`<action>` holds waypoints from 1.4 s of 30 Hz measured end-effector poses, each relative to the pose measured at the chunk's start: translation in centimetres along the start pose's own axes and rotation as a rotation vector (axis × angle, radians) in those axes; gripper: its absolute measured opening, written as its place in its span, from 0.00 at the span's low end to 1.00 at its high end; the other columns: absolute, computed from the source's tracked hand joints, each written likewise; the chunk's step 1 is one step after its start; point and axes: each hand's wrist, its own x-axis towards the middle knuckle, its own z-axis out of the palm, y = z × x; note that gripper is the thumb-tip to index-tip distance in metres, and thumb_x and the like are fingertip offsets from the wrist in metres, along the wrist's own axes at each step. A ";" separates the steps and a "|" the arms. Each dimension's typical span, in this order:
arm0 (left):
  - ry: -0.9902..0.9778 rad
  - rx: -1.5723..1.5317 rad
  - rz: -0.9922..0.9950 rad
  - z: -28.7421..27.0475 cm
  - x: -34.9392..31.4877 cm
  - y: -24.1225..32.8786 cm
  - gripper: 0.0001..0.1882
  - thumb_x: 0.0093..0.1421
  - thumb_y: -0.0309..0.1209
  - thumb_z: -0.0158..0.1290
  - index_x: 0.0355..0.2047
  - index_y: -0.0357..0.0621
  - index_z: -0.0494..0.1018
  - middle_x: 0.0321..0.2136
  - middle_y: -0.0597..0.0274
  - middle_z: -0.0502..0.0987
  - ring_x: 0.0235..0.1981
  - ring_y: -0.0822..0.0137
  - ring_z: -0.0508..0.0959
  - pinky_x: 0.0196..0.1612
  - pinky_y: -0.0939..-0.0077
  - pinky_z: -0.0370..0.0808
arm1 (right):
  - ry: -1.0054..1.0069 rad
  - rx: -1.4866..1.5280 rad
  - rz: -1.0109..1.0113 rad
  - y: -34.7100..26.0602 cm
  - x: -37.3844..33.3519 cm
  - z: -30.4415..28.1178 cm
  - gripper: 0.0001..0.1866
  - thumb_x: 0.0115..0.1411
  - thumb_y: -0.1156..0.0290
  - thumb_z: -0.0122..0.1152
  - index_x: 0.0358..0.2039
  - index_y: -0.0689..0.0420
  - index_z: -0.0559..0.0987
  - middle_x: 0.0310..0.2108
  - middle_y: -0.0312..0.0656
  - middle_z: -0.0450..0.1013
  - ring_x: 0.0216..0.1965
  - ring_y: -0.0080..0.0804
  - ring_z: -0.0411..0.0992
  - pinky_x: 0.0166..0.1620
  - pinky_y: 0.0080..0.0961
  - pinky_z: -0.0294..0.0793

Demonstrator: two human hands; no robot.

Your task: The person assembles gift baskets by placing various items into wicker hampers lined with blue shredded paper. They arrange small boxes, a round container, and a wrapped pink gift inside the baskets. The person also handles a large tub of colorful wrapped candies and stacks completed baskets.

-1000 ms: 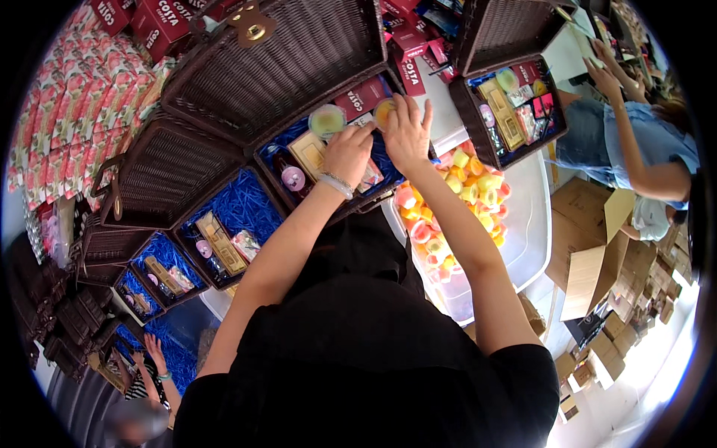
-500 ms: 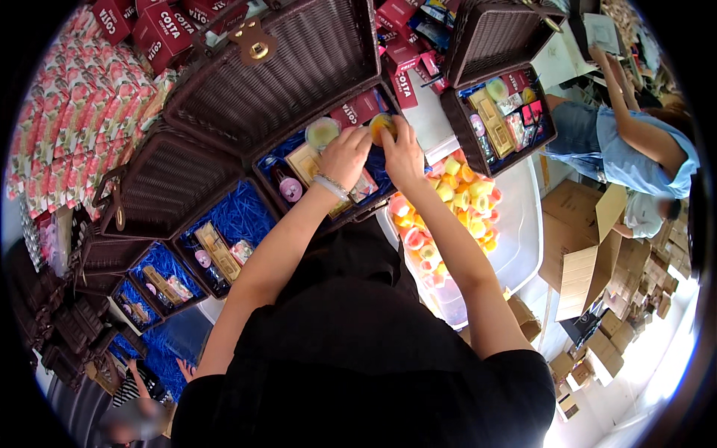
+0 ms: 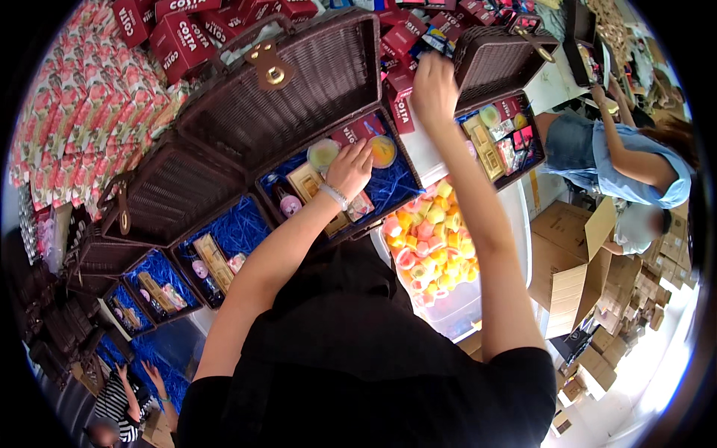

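In front of me a dark brown wicker hamper [image 3: 415, 179] stands with its lid raised, lined with blue shredded paper [image 3: 392, 192]. Over its middle lies my left hand [image 3: 349, 173], fingers stretched, fingertips beside a round orange-filled cup [image 3: 383, 151]. A pale green cup [image 3: 323, 153] sits left of that hand, a dark red box [image 3: 358, 130] behind it. A tan box [image 3: 305, 179] and a bottle with a pink label [image 3: 290, 203] are at the left side. My right hand [image 3: 435, 86], blurred, is raised beyond the hamper near blue packets [image 3: 435, 39]; its fingers cannot be made out.
A clear plastic tub [image 3: 515, 246] of yellow, orange and pink cups [image 3: 437, 246] stands at my right. Another filled hamper [image 3: 494, 56] is beyond it. More open hampers [image 3: 187, 179] line the left. Red boxes [image 3: 179, 45] pile up behind. Co-workers are at right and lower left.
My right hand has left the orange cup and moved up and away, toward the packets behind. The orange cup now lies uncovered in the hamper. My left hand has barely moved.
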 end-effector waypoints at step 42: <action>-0.618 -0.495 0.028 -3.2 2.0 6.5 0.12 0.51 0.28 0.49 0.37 0.49 0.74 0.38 0.54 0.75 0.41 0.53 0.75 0.39 0.60 0.73 | -0.634 0.605 0.426 -3.4 -9.9 -8.5 0.07 0.56 0.69 0.51 0.28 0.58 0.74 0.20 0.56 0.70 0.27 0.57 0.71 0.29 0.48 0.69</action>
